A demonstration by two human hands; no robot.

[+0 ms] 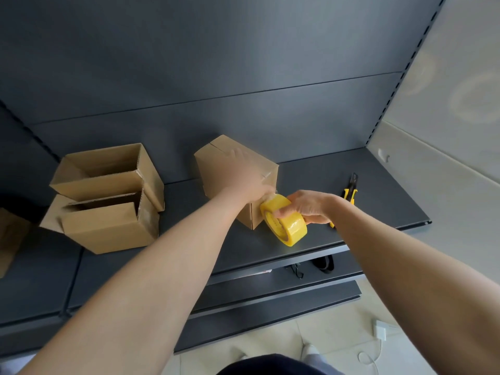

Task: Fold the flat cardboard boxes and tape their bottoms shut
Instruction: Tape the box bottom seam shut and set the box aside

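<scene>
A folded cardboard box (216,169) stands on the dark shelf (378,196) with its closed flaps facing up. My left hand (247,175) lies flat on top of it, fingers spread, pressing down over the flap seam. At the box's near right corner, my right hand (305,208) grips a yellow tape roll (284,221). A strip of clear tape runs from the roll up onto the box under my left hand.
Two folded boxes, open tops up, are stacked at the left (108,171) (108,226). A yellow-and-black utility knife (350,189) lies on the shelf behind my right hand. More cardboard (10,234) shows at the far left edge. A white charger with cable (378,331) lies on the floor.
</scene>
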